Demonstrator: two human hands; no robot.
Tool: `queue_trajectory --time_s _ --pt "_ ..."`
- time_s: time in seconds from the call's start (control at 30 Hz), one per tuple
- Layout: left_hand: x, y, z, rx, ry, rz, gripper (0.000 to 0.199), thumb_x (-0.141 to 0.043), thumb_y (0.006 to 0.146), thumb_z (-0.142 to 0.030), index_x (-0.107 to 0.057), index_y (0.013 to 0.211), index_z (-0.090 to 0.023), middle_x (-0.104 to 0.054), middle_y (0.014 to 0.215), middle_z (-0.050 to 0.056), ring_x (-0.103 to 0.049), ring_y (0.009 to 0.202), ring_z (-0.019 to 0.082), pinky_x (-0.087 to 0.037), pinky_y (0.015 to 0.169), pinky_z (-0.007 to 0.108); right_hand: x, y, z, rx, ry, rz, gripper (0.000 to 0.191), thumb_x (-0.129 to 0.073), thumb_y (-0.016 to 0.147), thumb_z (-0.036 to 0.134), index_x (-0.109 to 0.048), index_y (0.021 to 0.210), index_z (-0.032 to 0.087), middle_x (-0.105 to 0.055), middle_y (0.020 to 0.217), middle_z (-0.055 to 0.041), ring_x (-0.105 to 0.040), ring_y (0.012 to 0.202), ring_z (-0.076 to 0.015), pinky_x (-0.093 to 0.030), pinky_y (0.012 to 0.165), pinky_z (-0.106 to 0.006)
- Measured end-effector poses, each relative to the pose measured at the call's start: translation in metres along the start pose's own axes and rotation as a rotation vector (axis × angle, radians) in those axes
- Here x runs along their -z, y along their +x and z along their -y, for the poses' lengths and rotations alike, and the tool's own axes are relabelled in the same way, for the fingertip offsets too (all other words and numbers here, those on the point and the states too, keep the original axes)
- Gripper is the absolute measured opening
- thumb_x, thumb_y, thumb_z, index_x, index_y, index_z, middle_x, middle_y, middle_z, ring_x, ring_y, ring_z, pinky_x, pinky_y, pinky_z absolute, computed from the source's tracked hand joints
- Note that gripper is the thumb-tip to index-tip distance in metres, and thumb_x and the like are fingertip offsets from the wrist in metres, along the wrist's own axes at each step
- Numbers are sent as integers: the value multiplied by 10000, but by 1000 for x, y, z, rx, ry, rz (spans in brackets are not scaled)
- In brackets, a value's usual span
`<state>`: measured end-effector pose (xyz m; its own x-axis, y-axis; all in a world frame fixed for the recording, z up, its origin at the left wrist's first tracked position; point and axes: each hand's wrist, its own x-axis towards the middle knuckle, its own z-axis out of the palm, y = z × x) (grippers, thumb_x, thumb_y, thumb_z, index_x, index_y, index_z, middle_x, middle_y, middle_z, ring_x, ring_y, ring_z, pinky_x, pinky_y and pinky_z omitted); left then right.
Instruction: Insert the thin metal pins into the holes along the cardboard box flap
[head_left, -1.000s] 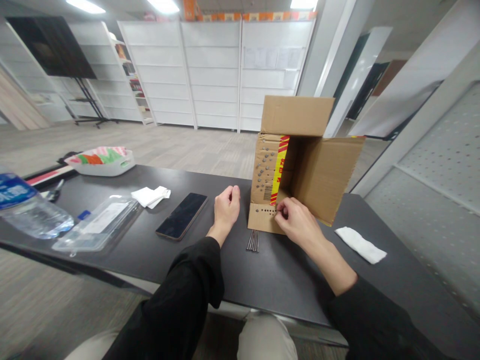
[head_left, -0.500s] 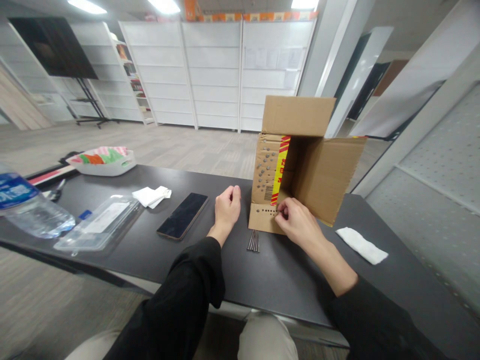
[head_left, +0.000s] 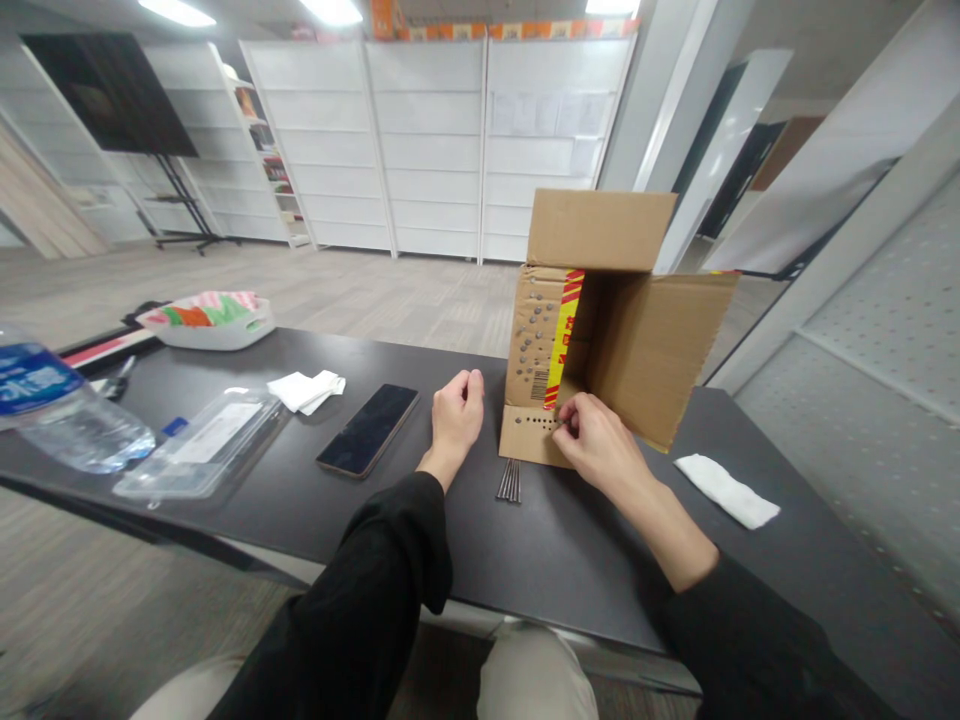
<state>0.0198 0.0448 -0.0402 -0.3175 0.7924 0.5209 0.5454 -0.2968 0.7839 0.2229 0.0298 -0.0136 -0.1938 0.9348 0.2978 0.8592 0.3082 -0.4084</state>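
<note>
A cardboard box [head_left: 637,340] stands on the dark table with its opening towards me and its flaps spread. Several round grey nail heads [head_left: 537,318] dot its left flap. Along the bottom flap [head_left: 517,440] runs a row of small dark holes. My right hand [head_left: 600,440] is pinched at this flap, with a small dark bit of what looks like a nail at the fingertips. To the left of the box, my left hand [head_left: 456,415] is curled closed above the table; whatever it may hold is hidden. Several loose nails [head_left: 509,482] lie side by side before the box.
A phone [head_left: 367,430] lies left of my left hand. Further left are folded white tissues [head_left: 307,390], a clear plastic case [head_left: 206,445], a water bottle [head_left: 67,415] and a white basket [head_left: 210,325]. A white folded tissue [head_left: 727,490] lies on the right.
The whole view has shifted slightly. Both hands keep nearly the same place and pose, the right one still pinched at the bottom flap.
</note>
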Motion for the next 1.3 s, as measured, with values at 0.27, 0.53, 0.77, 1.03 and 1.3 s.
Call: queue_trajectory --time_s 0.27,0.53,0.77,1.03,1.3 --pt "1 1 -1 1 3 2 416 -366 947 -447 -427 611 -208 -452 558 -23 -440 571 126 -324 610 254 -3 0 -3 35 11 -18 117 -514 748 134 -525 838 209 -604 873 -44 -560 729 -185 -378 661 -293" --pt "-1 0 4 -13 9 -8 418 -373 955 -433 -453 614 -206 -466 571 -19 -451 577 126 -333 615 254 -3 0 -3 107 -8 -9 125 -490 759 117 -530 835 207 -564 817 -32 -527 705 -176 -361 645 -287" --pt "0 0 2 -9 -5 -3 417 -371 953 -444 -442 616 -208 -463 573 -21 -446 577 128 -329 621 257 -3 -1 -5 130 -12 -3 124 -477 775 120 -531 841 210 -546 821 -28 -516 702 -169 -349 639 -284" --pt "0 0 2 -11 1 -6 416 -371 952 -442 -451 617 -207 -469 568 -19 -450 577 129 -333 618 257 -1 -2 -3 137 -30 3 118 -459 792 125 -516 845 214 -541 821 -34 -531 730 -187 -362 648 -295" --pt "0 0 2 -5 19 1 423 -369 953 -446 -454 615 -207 -490 569 -17 -464 577 129 -337 617 255 3 -3 1 118 -25 19 111 -433 822 130 -489 862 217 -549 848 -45 -545 752 -200 -379 672 -312"
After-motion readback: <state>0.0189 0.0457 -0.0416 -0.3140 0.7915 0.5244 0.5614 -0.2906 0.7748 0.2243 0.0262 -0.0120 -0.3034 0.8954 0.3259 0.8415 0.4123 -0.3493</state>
